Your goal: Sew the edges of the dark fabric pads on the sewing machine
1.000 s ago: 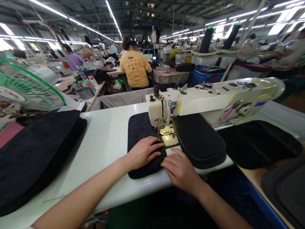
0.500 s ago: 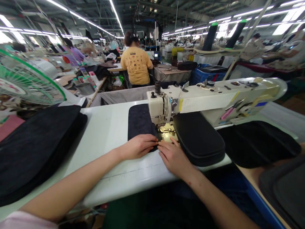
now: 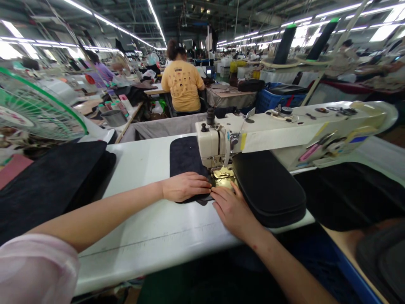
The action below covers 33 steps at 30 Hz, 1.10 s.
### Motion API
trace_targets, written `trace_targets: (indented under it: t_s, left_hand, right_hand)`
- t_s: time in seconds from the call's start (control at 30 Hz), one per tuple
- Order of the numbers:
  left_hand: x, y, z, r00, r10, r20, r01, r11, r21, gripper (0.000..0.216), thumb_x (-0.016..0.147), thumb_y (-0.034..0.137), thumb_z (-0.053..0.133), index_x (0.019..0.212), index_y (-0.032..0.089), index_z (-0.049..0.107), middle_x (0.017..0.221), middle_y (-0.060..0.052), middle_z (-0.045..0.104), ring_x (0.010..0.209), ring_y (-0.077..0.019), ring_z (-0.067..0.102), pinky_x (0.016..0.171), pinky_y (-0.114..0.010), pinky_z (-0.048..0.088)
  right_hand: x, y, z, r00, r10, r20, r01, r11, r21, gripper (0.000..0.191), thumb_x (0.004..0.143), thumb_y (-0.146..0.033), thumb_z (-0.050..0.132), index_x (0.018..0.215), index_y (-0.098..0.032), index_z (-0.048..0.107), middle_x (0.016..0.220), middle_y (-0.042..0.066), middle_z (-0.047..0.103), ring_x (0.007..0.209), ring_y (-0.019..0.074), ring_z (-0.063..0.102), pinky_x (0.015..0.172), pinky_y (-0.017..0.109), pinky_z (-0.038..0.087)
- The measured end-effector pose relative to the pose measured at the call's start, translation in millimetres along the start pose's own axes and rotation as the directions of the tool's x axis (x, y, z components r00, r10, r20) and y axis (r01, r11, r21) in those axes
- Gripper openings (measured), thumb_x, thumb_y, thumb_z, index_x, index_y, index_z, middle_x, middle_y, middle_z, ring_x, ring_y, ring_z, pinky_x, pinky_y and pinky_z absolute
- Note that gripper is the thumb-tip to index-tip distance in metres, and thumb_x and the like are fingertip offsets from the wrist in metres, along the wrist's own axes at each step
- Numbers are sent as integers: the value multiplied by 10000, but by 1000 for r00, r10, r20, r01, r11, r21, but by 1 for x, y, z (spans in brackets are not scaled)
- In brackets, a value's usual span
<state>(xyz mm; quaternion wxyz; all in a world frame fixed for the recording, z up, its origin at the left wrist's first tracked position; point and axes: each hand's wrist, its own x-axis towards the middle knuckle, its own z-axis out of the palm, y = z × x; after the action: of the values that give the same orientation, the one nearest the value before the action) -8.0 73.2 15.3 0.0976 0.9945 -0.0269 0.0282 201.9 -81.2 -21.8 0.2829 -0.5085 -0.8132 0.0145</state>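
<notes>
A black fabric panel (image 3: 185,154) with rounded corners lies under the head of a white sewing machine (image 3: 210,145). My left hand (image 3: 187,186) rests flat on the panel's near part, fingers stretched towards the needle area. Just to its right, my right hand (image 3: 232,207) has its fingertips closed at the panel's near right edge, the thumb tucked low. One of its fingers points up towards the lit metal needle plate (image 3: 224,175). The fingertips of both hands almost meet. The needle tip and the edge beneath my fingers are hidden.
Stacked black panels (image 3: 268,190) lie right of the needle, and a larger black stack (image 3: 47,181) at the left. Another black piece (image 3: 351,194) is further right. A green-rimmed fan (image 3: 41,109) stands at left. A person in a yellow shirt (image 3: 182,86) sits ahead.
The panel has turned slightly, and more of its near edge shows below my left hand. My left forearm and sleeve have swung up and further into view. My right hand stays beside the needle plate.
</notes>
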Motion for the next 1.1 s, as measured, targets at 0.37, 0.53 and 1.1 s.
trace_targets:
  t_s: [0.37, 0.53, 1.1]
  left_hand:
    - [6, -6, 4, 991, -69, -116, 58, 994, -93, 413, 1029, 231, 340, 1334, 139, 603, 1338, -182, 626, 1320, -264, 520, 1136, -455, 428]
    - [25, 36, 30, 873, -387, -298, 391, 919, -48, 372, 1011, 175, 377, 1306, 114, 596, 1287, -181, 616, 1247, -256, 559, 1084, -444, 476]
    - [16, 65, 19, 930, -290, -225, 292, 956, -25, 374, 1022, 281, 449, 1358, 193, 589, 1324, -142, 605, 1267, -262, 543, 1088, -461, 477]
  right_hand:
    - [-34, -6, -3, 989, 37, -144, -34, 999, 22, 231, 986, -193, 532, 1188, -191, 644, 1216, 81, 706, 1189, 231, 612, 1163, 490, 312]
    - [-32, -5, -1, 986, 51, -156, -44, 998, 48, 232, 999, -239, 524, 1189, -188, 648, 1217, 88, 703, 1166, 234, 621, 1150, 503, 333]
    - [-38, -4, -2, 983, 65, -173, -55, 996, 66, 241, 1007, -273, 515, 1185, -206, 663, 1182, 91, 716, 1150, 228, 638, 1123, 496, 411]
